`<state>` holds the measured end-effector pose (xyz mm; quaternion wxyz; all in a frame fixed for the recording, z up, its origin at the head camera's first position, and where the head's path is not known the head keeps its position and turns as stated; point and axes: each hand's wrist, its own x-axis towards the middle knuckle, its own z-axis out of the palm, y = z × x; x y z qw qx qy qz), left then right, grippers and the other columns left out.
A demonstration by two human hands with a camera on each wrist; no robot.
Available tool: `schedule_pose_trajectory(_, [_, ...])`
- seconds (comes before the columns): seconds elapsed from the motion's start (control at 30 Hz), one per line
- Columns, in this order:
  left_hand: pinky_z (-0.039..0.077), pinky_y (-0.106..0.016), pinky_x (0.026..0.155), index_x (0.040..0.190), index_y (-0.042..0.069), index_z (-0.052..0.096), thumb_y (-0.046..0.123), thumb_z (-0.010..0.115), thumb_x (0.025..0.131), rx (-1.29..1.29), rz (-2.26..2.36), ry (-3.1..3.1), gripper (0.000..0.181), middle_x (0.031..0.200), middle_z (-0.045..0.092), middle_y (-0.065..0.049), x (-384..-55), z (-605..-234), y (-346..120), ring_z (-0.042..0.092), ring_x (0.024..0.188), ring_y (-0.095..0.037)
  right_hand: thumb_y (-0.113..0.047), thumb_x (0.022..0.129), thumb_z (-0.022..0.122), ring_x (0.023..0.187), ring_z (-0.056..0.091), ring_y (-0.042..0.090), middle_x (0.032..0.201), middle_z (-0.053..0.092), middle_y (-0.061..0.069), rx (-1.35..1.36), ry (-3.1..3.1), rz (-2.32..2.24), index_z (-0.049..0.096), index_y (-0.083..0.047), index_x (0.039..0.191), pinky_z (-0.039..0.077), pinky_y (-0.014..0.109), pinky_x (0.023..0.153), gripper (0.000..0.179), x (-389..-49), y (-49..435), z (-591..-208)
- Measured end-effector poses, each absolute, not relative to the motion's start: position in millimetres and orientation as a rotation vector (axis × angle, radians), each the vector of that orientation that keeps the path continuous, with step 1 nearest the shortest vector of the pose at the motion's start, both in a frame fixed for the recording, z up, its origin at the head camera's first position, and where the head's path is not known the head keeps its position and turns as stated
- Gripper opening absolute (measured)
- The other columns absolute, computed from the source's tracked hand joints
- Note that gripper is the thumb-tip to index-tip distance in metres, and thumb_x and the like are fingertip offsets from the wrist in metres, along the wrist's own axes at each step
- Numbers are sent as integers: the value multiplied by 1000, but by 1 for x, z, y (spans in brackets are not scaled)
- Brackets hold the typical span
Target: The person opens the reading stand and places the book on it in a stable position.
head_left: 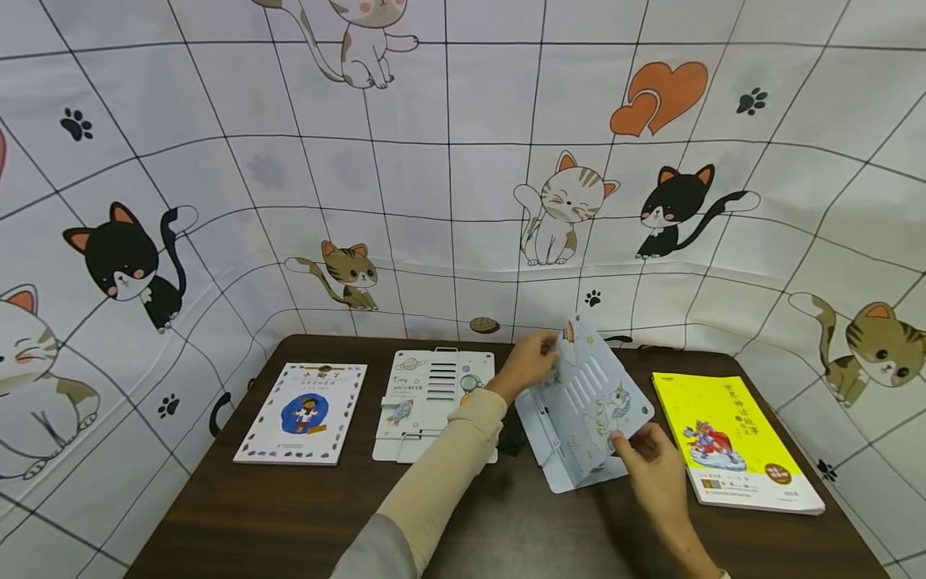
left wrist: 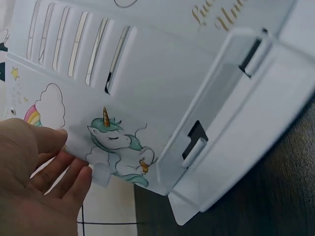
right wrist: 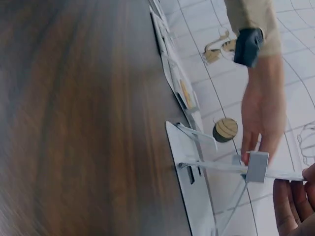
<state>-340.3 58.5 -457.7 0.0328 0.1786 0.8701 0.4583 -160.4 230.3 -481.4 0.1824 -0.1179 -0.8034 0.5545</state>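
A white folding book stand (head_left: 589, 402) with a unicorn, a rainbow and slots is partly unfolded, its panel raised at an angle over its base on the table. My left hand (head_left: 531, 363) pinches the panel's far left edge, and in the left wrist view the thumb lies on the printed face near the rainbow. At the panel's right edge, my right hand (head_left: 654, 470) grips it between thumb and fingers. The right wrist view shows the stand (right wrist: 189, 189) nearly edge-on, with the right hand (right wrist: 295, 204) at its border.
A second, flat book stand (head_left: 405, 386) marked "Tiny universe" lies left of the left forearm. Farther left is a white book (head_left: 340, 402) with a blue circle. A yellow book (head_left: 694, 398) lies at the right. The dark wooden table (head_left: 231, 515) meets a cat-patterned curtain behind.
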Motion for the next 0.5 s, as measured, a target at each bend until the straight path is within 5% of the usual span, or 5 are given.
schedule_pose_trajectory(0.2, [58, -33, 89, 126, 5, 72, 10, 68, 104, 414, 1558, 2752, 23, 117, 74, -10, -340, -464, 43, 71, 103, -22, -16, 100, 76, 82, 66, -2, 92, 74, 6, -435, -2282, 1487, 66, 6, 107, 52, 8, 70, 25, -175, 253, -483])
schedule_pose_trajectory(0.37, [57, -28, 80, 112, 5, 73, 11, 76, 98, 363, 1640, 2744, 16, 106, 75, -9, -338, -466, 30, 69, 91, -17, -19, 101, 75, 77, 59, -11, 108, 73, 23, -434, -2287, 1434, 66, 7, 115, 50, 5, 69, 31, -196, 273, -485])
schedule_pose_trajectory(0.5, [55, -27, 78, 108, 6, 73, 14, 79, 97, 331, 1670, 2693, 15, 104, 74, -8, -336, -469, 21, 67, 90, -16, -21, 102, 75, 75, 56, -13, 111, 73, 23, -425, -2295, 1370, 67, 5, 117, 48, 5, 66, 32, -213, 284, -483])
